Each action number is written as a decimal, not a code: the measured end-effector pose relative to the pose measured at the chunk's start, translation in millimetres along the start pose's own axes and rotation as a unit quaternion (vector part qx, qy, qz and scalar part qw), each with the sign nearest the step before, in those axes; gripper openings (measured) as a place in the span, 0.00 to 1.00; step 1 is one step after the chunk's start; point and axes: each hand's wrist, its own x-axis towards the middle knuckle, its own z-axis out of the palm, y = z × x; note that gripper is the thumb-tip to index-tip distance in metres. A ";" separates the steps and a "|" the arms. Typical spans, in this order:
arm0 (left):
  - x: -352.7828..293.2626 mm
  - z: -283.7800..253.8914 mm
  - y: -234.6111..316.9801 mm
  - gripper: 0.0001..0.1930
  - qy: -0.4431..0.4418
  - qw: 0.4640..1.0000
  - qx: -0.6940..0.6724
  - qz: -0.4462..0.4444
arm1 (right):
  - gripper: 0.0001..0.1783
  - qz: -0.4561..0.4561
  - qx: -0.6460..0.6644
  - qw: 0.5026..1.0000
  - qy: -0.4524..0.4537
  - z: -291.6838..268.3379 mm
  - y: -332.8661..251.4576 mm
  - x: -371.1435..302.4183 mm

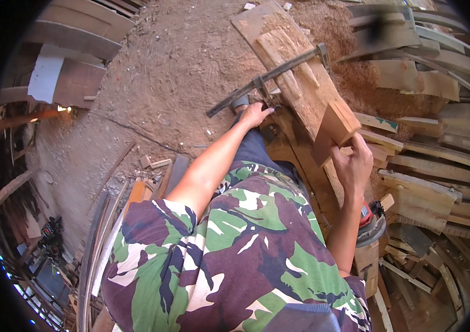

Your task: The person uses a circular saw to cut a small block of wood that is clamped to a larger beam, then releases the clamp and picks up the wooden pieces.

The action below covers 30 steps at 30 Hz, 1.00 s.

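A long metal bar clamp [287,67] lies slantwise across a narrow wooden bench [301,110]. Beneath its bar are pale wood pieces [279,58] on the bench top. My left hand [257,115] is closed at the clamp's screw end, beside the bench's left edge; its fingertips are partly hidden there. My right hand [355,166] pinches the lower edge of a brown wooden block [337,124]. The block is tilted over the right side of the bench, with one broad face toward me. I cannot tell whether it touches the bench top.
Stacked boards and curved offcuts [434,166] crowd the right side. A red and dark power tool [369,221] sits near my right forearm. Planks [102,232] lean at lower left, and more boards [80,33] lie at upper left. Sawdust and chips cover the dirt floor [179,61].
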 end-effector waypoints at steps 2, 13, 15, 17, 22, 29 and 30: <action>1.6 -2.8 -2.0 0.33 -0.011 1.000 -0.010 0.000 | 0.19 -0.020 0.104 0.993 0.059 -6.2 -13.5 -2.4; 7.5 3.7 -3.2 0.34 -0.016 0.999 -0.027 0.009 | 0.22 0.009 0.155 0.988 0.017 119.2 49.7 4.0; 7.8 5.5 -6.1 0.34 0.004 1.000 -0.013 0.015 | 0.21 0.004 0.144 0.989 0.022 137.3 48.0 1.4; 8.6 8.9 -8.8 0.35 0.022 1.000 0.004 0.013 | 0.20 0.011 0.146 0.988 0.037 137.6 38.3 -0.9; 13.9 3.1 -10.2 0.37 -0.034 0.999 -0.002 0.018 | 0.19 0.018 0.100 0.995 0.015 135.6 32.6 -3.9; 34.7 25.6 -39.5 0.36 -0.037 0.997 -0.063 0.003 | 0.18 -0.013 0.128 0.988 0.086 70.5 -2.6 -39.9; 25.6 14.5 -23.2 0.33 -0.060 0.996 -0.065 0.003 | 0.19 -0.011 0.161 0.982 0.101 68.6 -2.2 -41.9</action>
